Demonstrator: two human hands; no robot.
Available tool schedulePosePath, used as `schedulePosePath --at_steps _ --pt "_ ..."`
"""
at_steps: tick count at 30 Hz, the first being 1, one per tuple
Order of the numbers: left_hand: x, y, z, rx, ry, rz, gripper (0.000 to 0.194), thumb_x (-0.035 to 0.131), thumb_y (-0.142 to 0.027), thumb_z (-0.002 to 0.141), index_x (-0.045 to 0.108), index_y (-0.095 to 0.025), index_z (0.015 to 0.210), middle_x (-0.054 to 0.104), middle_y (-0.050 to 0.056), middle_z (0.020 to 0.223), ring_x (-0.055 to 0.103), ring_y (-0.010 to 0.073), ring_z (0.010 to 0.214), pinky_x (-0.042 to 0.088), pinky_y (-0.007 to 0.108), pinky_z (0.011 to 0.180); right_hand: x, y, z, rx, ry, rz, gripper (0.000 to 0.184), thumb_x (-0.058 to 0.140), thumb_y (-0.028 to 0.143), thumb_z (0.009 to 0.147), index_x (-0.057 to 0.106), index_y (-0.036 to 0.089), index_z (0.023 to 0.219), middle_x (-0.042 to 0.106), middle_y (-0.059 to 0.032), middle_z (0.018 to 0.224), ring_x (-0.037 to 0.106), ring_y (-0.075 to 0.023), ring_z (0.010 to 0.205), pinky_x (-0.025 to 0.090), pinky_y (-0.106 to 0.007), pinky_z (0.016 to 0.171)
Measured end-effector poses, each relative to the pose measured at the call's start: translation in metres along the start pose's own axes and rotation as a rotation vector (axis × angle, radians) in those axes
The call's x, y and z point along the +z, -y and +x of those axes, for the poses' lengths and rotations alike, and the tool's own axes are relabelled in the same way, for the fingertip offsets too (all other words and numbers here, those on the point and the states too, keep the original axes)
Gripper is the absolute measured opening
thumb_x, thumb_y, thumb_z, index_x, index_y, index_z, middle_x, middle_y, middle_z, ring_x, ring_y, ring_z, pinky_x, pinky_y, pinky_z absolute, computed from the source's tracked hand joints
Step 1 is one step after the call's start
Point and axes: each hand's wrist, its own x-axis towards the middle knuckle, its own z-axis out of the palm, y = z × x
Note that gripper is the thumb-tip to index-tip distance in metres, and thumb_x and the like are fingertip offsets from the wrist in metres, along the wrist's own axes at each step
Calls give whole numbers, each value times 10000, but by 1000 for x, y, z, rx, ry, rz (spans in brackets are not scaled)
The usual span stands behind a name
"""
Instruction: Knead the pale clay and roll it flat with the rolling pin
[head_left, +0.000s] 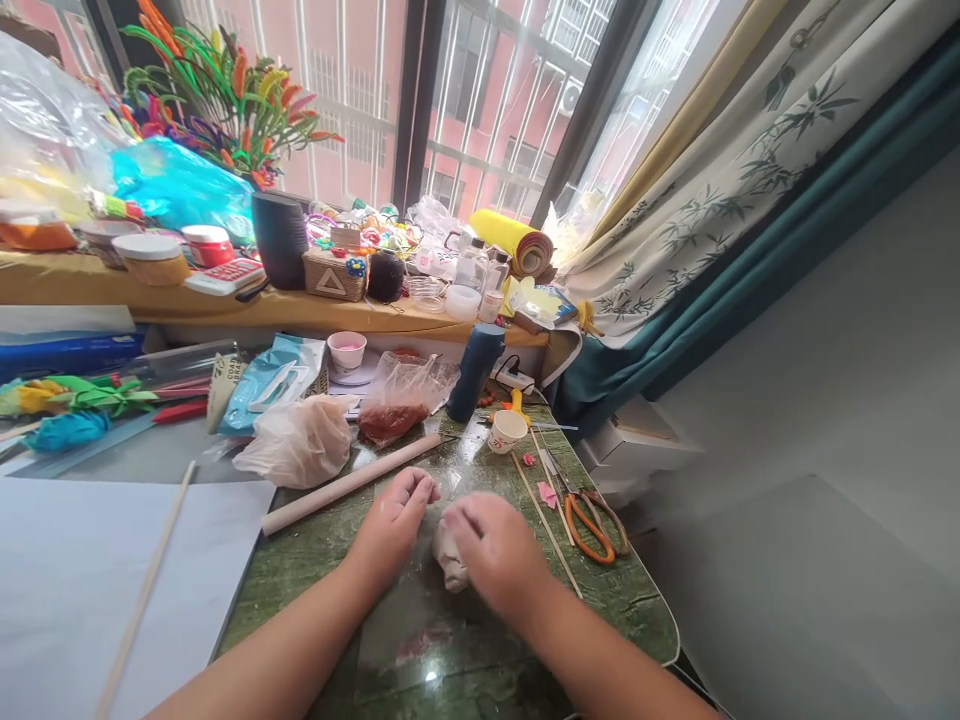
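Note:
My left hand is closed over the green marbled table, thumb pressed against the curled fingers. Whatever it may pinch is too small to make out. To its right, my right hand is also curled closed and blurred by motion. Under and beside the right fingers lies a pale, lumpy piece like clay or dough, partly hidden by that hand. Whether the hand touches the lump, I cannot tell. A pale pink rolling stick lies slanted just beyond my left hand.
Orange-handled scissors and thin wooden sticks lie to the right. A paper cup and a dark blue cylinder stand behind. Plastic bags sit back left. White paper covers the left side. The sill is crowded.

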Motion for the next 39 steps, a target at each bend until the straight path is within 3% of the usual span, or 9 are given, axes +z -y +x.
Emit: schedulePosePath --at_steps 5,9,12,16,21,23,30,34,39 --pt "-3 1 3 -21 -105 -68 318 486 -492 951 608 -225 828 668 26 815 632 225 825 511 334 795 1 3 30 192 176 -182 422 549 567 943 683 214 754 674 -54 756 590 -204 689 341 -295 590" --pt "-3 6 3 -44 -113 -106 333 459 -502 965 606 -229 843 680 24 827 653 214 835 514 326 795 19 7 0 105 182 -263 390 780 513 745 729 227 1004 709 -125 1018 649 -304 874 457 -366 702" --pt "-2 9 3 -52 -124 -137 345 446 -513 968 607 -229 854 693 32 843 663 216 845 519 329 790 17 0 -26 104 177 -173 406 799 353 723 709 241 1102 711 -101 1038 657 -305 935 492 -395 808" --pt "0 10 4 -75 -120 -145 342 460 -520 960 608 -230 854 708 36 837 675 227 853 523 342 809 -21 -11 -28 212 161 -16 327 729 276 764 699 250 1089 713 -56 1049 672 -254 923 501 -359 841" --pt "1 8 5 -75 -98 -117 338 459 -516 963 611 -231 863 714 47 866 661 241 881 507 360 846 -70 -2 -2 187 36 -44 255 586 393 930 696 276 1127 707 -45 1134 648 -251 1038 468 -351 883" --pt "1 8 5 -82 -98 -118 337 454 -511 967 611 -231 866 713 48 868 661 243 887 507 362 851 -60 -1 7 138 63 -66 233 531 365 966 705 278 1093 714 -39 1077 645 -239 1010 456 -338 855" --pt "5 10 7 -85 -101 -125 313 467 -492 969 612 -229 878 707 39 869 670 236 890 514 358 875 32 -26 2 1 77 -382 150 566 269 914 681 208 989 656 -86 921 567 -262 872 394 -381 785" --pt "8 9 8 -85 -92 -118 316 463 -494 972 605 -231 866 691 29 854 664 230 880 518 349 858 43 -27 -18 -231 -34 -450 167 563 300 924 655 204 1026 637 -108 996 536 -288 928 375 -417 802" --pt "3 5 5 -65 -85 -81 368 473 -563 952 615 -237 855 705 30 843 668 236 866 519 351 839 44 -31 -32 -316 -183 -262 241 588 260 905 634 227 1140 646 -101 1114 567 -279 1021 424 -436 885"
